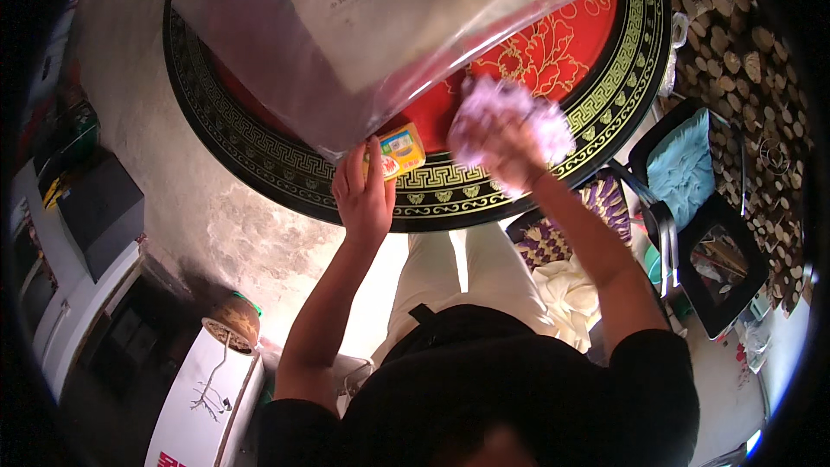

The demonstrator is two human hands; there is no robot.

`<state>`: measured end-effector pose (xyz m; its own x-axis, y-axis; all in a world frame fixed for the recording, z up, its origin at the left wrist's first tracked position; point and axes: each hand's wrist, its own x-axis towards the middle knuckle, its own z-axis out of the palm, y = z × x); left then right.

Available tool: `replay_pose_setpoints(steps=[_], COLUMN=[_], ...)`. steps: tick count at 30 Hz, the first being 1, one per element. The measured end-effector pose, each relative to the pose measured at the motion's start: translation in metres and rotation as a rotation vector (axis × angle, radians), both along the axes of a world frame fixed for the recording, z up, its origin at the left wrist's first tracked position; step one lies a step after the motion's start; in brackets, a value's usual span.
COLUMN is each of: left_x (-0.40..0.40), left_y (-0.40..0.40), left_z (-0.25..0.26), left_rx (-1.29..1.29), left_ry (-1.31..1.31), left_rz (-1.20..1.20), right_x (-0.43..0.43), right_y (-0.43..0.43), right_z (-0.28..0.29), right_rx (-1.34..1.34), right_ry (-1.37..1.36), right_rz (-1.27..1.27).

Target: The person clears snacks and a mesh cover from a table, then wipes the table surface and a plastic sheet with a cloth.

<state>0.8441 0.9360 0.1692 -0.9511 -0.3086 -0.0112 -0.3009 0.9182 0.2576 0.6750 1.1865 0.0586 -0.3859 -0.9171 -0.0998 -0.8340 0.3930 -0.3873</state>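
Observation:
My right hand (pixel 512 152), a little blurred, grips a crumpled pink-purple cloth (pixel 496 113) over the near right part of a round table (pixel 447 191) with a red centre and a black, gold-patterned rim. By the near edge, my left hand (pixel 364 185) rests with its fingers on a small yellow packet (pixel 407 149) that bears writing; whether it grips the packet I cannot tell. The corner of a large clear plastic bag (pixel 259 58) reaches down to the fingertips of that hand. A printed paper sheet (pixel 402 19) shows through the bag.
Black chairs stand at the right, one with a fluffy blue cushion (pixel 684 165). Next to them is a purple and cream woven seat cover (pixel 606 207) with a cream cloth (pixel 567 295) below it. Stacked logs (pixel 739 65) line the far right. A potted plant (pixel 230 331) stands at lower left.

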Motion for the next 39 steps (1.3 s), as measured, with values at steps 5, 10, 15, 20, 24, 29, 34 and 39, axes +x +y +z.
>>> replay_pose_setpoints(steps=[5,10,15,20,24,29,34,39], left_x=[-0.011,0.039,0.049,-0.012,-0.133,-0.217,-0.166,-0.022], left_y=[0.011,0.021,0.040,0.058,0.094,0.115,0.108,0.101], left_z=[0.005,0.002,0.041,0.021,-0.020,-0.031,-0.028,-0.029], left_rx=[-0.026,0.196,0.331,0.243,0.298,0.032,0.151,0.438], left_ry=[-0.043,0.105,0.128,0.176,0.386,0.276,0.335,0.215], left_rz=[0.096,0.207,0.301,-0.003,-0.160,-0.103,-0.180,-0.216], right_x=[-0.131,-0.040,0.129,0.076,-0.095,-0.129,0.067,0.204], right_y=[-0.001,-0.081,-0.075,0.014,0.129,0.156,0.078,-0.031], right_z=[0.014,-0.001,-0.020,-0.006,0.005,0.011,0.010,0.027], right_rx=[-0.050,0.058,-0.287,-0.292,0.106,-0.086,0.100,-0.207], right_ry=[0.344,0.369,-0.173,-0.213,0.366,0.551,0.190,-0.751], right_rz=[-0.580,-0.599,-0.141,-0.013,-0.441,-0.733,-0.525,-0.433])
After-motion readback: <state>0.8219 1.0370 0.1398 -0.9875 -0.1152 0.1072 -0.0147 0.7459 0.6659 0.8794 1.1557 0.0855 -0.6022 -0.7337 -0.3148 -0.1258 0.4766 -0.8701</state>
